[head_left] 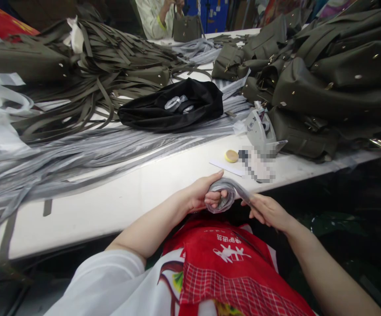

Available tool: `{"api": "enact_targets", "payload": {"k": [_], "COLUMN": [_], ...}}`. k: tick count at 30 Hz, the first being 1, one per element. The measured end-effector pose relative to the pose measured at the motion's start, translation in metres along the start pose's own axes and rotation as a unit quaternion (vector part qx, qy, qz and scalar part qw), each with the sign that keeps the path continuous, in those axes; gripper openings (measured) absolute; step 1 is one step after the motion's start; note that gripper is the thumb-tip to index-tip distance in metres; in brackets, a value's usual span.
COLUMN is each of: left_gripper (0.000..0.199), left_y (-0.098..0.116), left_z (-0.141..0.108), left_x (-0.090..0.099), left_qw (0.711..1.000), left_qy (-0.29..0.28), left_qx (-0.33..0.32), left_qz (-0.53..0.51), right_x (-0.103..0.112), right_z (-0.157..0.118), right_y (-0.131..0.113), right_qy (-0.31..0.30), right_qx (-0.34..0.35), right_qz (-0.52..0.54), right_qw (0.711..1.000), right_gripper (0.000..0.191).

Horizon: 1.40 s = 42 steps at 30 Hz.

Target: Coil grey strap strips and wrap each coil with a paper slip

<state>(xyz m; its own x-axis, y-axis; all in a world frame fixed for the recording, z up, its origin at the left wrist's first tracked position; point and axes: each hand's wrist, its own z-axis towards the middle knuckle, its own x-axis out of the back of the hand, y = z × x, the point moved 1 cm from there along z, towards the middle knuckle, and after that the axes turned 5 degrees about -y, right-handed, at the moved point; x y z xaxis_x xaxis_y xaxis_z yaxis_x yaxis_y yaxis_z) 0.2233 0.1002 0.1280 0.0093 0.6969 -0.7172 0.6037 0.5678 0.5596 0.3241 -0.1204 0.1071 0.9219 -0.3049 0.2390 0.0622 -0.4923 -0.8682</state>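
Observation:
A grey strap wrapped in clear plastic is wound into a coil (223,198) at the front edge of the white table. My left hand (206,193) is closed on this coil, with fingers through its middle. The strap's loose end runs to the right, where my right hand (265,210) pinches it. Beyond my hands a black cloth bag (197,103) lies open with small plastic-wrapped coils (175,103) inside. A tape dispenser (258,127) stands behind my right hand, near a yellow tape roll (231,156).
Long plastic-wrapped straps (78,153) and dark olive straps (111,52) cover the white table's (117,193) left and back. Olive handbags (335,87) are heaped at the right. Across the table a person (155,19) holds a handbag (187,29).

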Motion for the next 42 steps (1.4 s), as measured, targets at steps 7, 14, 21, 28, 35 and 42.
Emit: {"api": "enact_targets", "payload": {"k": [7, 14, 21, 28, 35, 42], "left_gripper": [0.074, 0.042, 0.047, 0.038, 0.032, 0.029], "left_y": [0.008, -0.017, -0.068, -0.082, -0.094, -0.085], "left_z": [0.008, -0.004, -0.038, -0.049, -0.051, -0.056], "left_x": [-0.011, -0.027, 0.004, -0.019, -0.021, 0.000], "left_qw": [0.965, 0.948, 0.967, 0.807, 0.801, 0.846], "left_qy": [-0.055, -0.056, 0.102, 0.117, 0.131, 0.041], "left_qx": [-0.180, -0.231, -0.234, -0.281, -0.252, -0.226], "left_qz": [-0.182, -0.211, 0.013, 0.505, 0.527, 0.481], "right_x": [-0.047, -0.080, -0.062, -0.064, -0.077, -0.070], "right_z": [0.022, 0.019, -0.017, -0.019, -0.012, 0.005], "right_y": [-0.021, -0.043, -0.029, -0.042, -0.021, -0.053], "right_qy": [-0.059, 0.017, 0.004, -0.232, -0.218, -0.238], "right_qx": [0.102, 0.119, 0.006, 0.036, -0.018, -0.007], "right_qz": [0.297, 0.299, 0.075, -0.093, -0.002, -0.145], "right_qw": [0.948, 0.947, 0.997, 0.968, 0.976, 0.960], "right_gripper": [0.063, 0.050, 0.048, 0.032, 0.033, 0.018]}}
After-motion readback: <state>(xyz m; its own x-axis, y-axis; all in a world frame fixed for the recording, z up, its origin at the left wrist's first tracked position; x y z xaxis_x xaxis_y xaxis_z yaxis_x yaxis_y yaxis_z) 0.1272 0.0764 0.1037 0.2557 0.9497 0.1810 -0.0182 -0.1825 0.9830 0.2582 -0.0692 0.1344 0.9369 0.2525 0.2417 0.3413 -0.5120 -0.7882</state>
